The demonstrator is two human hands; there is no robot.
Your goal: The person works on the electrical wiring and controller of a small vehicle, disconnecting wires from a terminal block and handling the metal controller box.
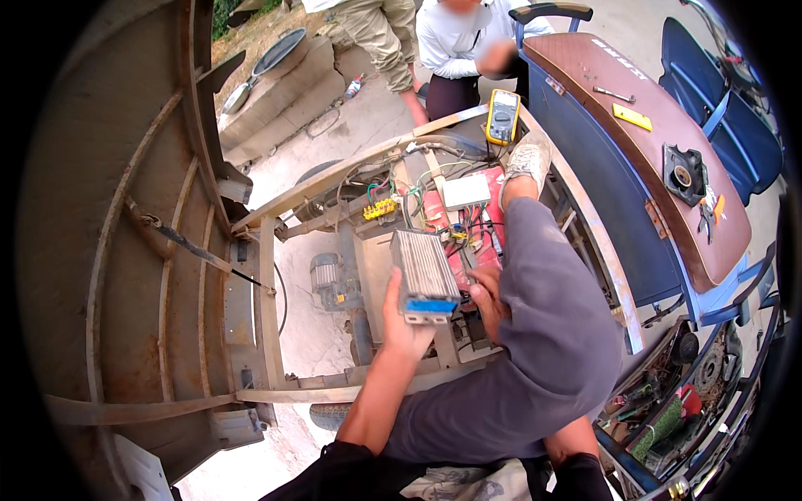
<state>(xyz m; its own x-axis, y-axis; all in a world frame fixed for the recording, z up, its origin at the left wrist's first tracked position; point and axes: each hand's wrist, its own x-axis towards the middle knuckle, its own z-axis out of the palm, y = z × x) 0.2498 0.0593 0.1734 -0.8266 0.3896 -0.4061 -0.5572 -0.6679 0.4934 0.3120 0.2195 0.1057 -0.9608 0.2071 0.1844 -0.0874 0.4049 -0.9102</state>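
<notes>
My left hand [404, 327] grips a finned metal controller box [424, 265] from its left side and underneath, holding it tilted above an open vehicle frame [269, 317]. A blue strip runs across the box's near end. Just right of the box, my right hand [491, 306] has its fingers bent together beside dark wires. What those fingers hold cannot be made out, and my leg covers part of that hand. Beyond the box, a white box [466, 191] with wires rests on a red panel [436, 210]. A yellow terminal block [380, 210] sits to its left.
A yellow multimeter [502, 117] stands at the frame's far corner. The raised truck bed [134, 275] fills the left. A motor [326, 274] hangs in the frame. At right, a brown-topped table [618, 79] bears tools. Two people are at the far side. My shoe [528, 159] rests inside the frame.
</notes>
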